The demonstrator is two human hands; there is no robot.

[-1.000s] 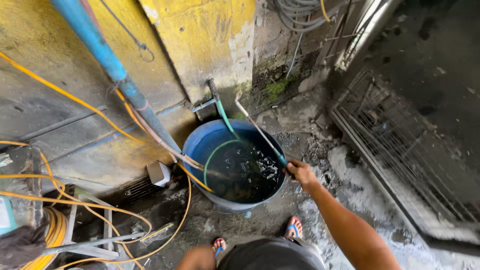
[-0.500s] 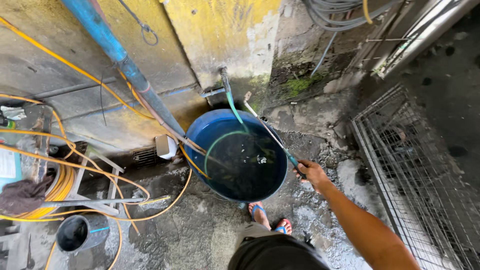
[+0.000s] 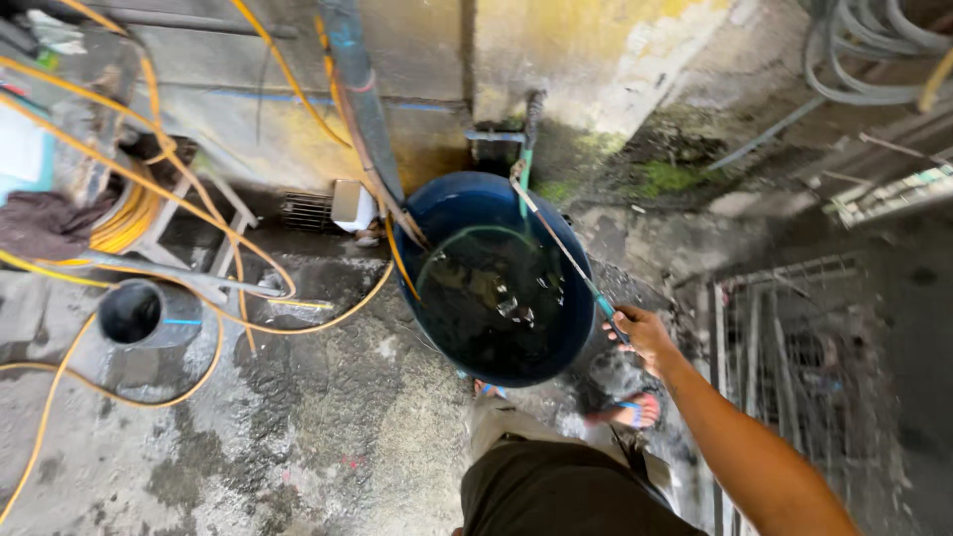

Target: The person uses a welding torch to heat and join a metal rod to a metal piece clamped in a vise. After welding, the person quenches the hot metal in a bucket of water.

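My right hand [image 3: 643, 335] grips the near end of a long thin rod [image 3: 556, 238] with a teal handle. The rod slants up and left across the rim of a big blue barrel [image 3: 452, 203] toward a tap on the wall. Dark water [image 3: 496, 298] with small ripples fills the barrel, and a green hose [image 3: 524, 164] drops into it from the tap. My feet in sandals [image 3: 631, 409] stand just in front of the barrel. My left hand is out of sight.
Yellow hoses [image 3: 149, 189] loop over the wet concrete floor at left. A small dark bucket [image 3: 134, 313] sits on the floor at left. A wire cage [image 3: 784, 357] stands at right, a blue pipe [image 3: 352, 89] leans on the yellow wall.
The view has swung left and tilted down, so the barrel sits nearer the centre. My right hand keeps hold of the rod by the barrel's right rim.
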